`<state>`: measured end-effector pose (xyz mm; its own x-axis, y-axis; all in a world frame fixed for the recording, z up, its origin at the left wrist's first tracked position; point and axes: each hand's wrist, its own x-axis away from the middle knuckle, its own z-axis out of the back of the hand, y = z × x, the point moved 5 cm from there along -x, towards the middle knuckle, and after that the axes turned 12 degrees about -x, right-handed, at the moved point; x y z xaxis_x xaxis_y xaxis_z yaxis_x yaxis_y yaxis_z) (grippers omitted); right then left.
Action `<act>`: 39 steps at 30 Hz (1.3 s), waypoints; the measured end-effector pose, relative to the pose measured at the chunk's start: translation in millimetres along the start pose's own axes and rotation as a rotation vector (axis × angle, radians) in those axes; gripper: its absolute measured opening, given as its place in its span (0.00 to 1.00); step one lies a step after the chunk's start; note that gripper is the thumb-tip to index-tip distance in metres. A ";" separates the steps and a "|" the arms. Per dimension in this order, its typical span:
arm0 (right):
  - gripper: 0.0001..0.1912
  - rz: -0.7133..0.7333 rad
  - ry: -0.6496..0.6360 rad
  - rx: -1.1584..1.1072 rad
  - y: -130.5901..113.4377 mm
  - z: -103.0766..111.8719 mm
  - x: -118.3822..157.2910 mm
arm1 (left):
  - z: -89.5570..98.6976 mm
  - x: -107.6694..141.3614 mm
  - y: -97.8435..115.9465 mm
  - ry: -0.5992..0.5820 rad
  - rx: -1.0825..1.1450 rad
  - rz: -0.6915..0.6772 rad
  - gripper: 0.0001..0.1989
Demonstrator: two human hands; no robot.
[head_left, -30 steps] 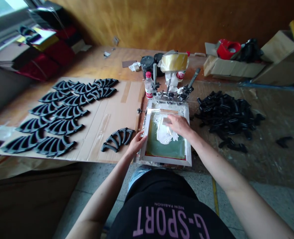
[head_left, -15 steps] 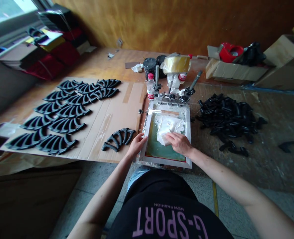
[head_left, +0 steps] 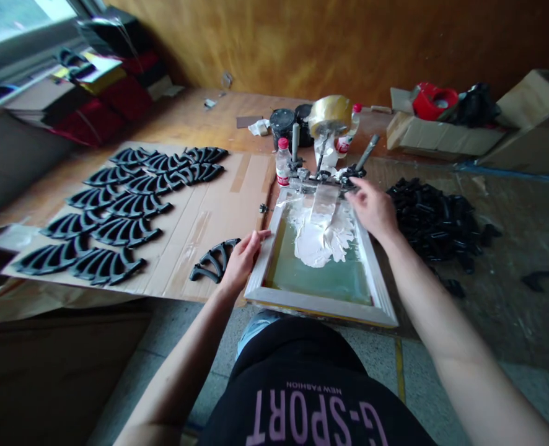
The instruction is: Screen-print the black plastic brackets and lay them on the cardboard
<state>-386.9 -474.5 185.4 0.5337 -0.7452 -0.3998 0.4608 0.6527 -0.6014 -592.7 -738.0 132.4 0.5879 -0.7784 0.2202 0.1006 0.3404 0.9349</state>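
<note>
A screen printing frame (head_left: 381, 297) with a greenish mesh is tilted, its near edge raised towards me. My left hand (head_left: 245, 255) grips the left side rail of the frame, thumb on top. White ink (head_left: 318, 244) is smeared thickly over the upper half of the mesh. A pale scraper (head_left: 325, 203) leans in the ink against the metal hinge clamp (head_left: 321, 183) at the far end. My right hand (head_left: 372, 207) is beside the frame's upper right corner, fingers apart, holding nothing. Beside my left hand, curved black plastic pieces (head_left: 216, 260) lie on the cardboard (head_left: 219, 204).
Rows of curved black pieces (head_left: 109, 266) cover the cardboard's left part. A heap of black pieces (head_left: 435, 217) lies to the right. Behind the clamp stand a red-capped bottle (head_left: 282, 164), dark tubs (head_left: 282, 124) and a tape roll (head_left: 330, 114). An open carton (head_left: 442, 137) stands back right.
My right hand has let go of the scraper, now at the far end, and moved up and right. The frame's near edge has risen, with my left hand on its left side.
</note>
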 end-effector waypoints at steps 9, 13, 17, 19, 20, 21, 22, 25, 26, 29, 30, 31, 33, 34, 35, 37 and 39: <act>0.16 -0.025 -0.305 0.049 31.3 -64.4 100.7 | -7.4 -48.4 111.9 0.036 0.341 -0.276 0.26; 0.12 -0.044 -0.462 0.199 18.1 -100.2 125.2 | -16.2 -35.1 91.0 0.089 0.372 -0.199 0.28; 0.13 -0.065 -0.410 0.103 -18.3 -106.6 122.3 | -58.2 12.9 16.4 -0.276 0.315 0.150 0.32; 0.13 0.059 -0.395 0.041 -60.7 -119.1 123.7 | -69.8 34.2 -18.2 -0.324 0.344 0.283 0.31; 0.13 0.139 -0.409 0.022 -85.2 -128.9 126.1 | -66.9 39.4 -33.0 -0.237 0.383 0.320 0.30; 0.13 0.217 -0.437 0.002 -109.4 -140.8 129.2 | -58.4 42.0 -47.3 -0.105 0.419 0.346 0.29; 0.12 0.286 -0.480 -0.024 -131.8 -154.3 132.3 | -45.4 43.4 -61.6 0.038 0.439 0.369 0.28; 0.09 0.423 -0.645 -0.134 -177.0 -199.3 136.3 | 8.4 45.6 -107.8 0.338 0.397 0.444 0.28; 0.10 0.442 -0.695 -0.157 -183.5 -214.8 134.8 | 28.0 46.4 -124.6 0.381 0.360 0.471 0.28; 0.15 0.409 -0.795 -0.095 -183.4 -260.1 123.9 | 81.8 52.7 -176.0 0.450 0.127 0.604 0.27; 0.16 0.381 -0.823 -0.042 -180.2 -274.2 120.3 | 94.7 54.8 -190.8 0.438 0.020 0.660 0.26; 0.17 0.351 -0.855 0.013 -177.3 -287.1 117.8 | 104.2 55.9 -203.4 0.410 -0.081 0.710 0.27; 0.18 0.303 -0.921 0.111 -174.3 -308.6 116.2 | 114.6 54.4 -220.8 0.325 -0.223 0.776 0.28; 0.19 0.286 -0.946 0.148 -174.6 -316.7 116.6 | 117.3 51.5 -225.5 0.288 -0.262 0.788 0.29; 0.20 0.271 -0.962 0.174 -175.9 -323.0 117.1 | 120.0 47.2 -228.0 0.263 -0.294 0.792 0.29; 0.22 0.249 -0.972 0.193 -180.2 -331.2 117.1 | 127.4 34.1 -228.9 0.209 -0.379 0.795 0.31; 0.25 0.230 -0.968 0.177 -184.9 -336.2 114.8 | 140.7 14.7 -226.7 0.165 -0.471 0.784 0.31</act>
<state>-649.2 -726.7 18.1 0.9326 -0.2186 0.2871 0.3307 0.8361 -0.4377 -719.8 -900.9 -37.2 0.7288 -0.1625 0.6652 -0.0796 0.9448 0.3179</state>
